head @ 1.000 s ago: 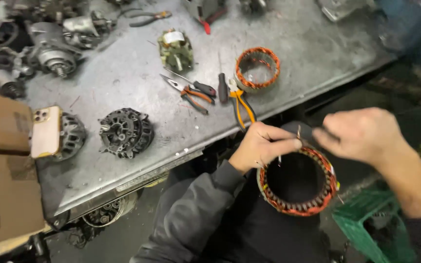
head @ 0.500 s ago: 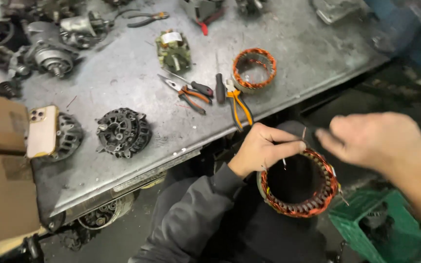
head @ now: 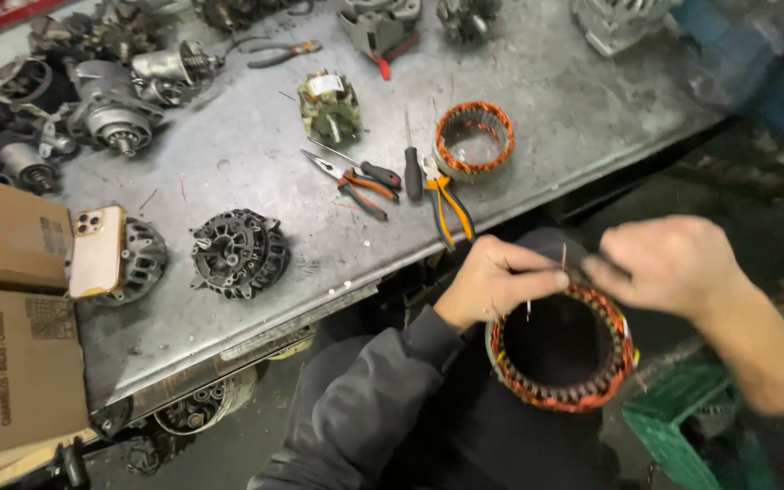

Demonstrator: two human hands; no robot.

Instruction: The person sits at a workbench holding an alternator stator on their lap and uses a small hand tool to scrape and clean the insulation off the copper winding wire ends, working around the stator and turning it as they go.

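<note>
Copper-wound stator ring (head: 563, 349) sits in the person's lap, near the metal workbench (head: 229, 163) edge. Left hand (head: 494, 279) pinches a thin wire lead at the ring's far rim; right hand (head: 669, 263), slightly blurred, is curled at the same spot, fingertips meeting. Orange-handled pliers (head: 446, 198) and a smaller stator (head: 475, 138) lie on the bench beyond
</note>
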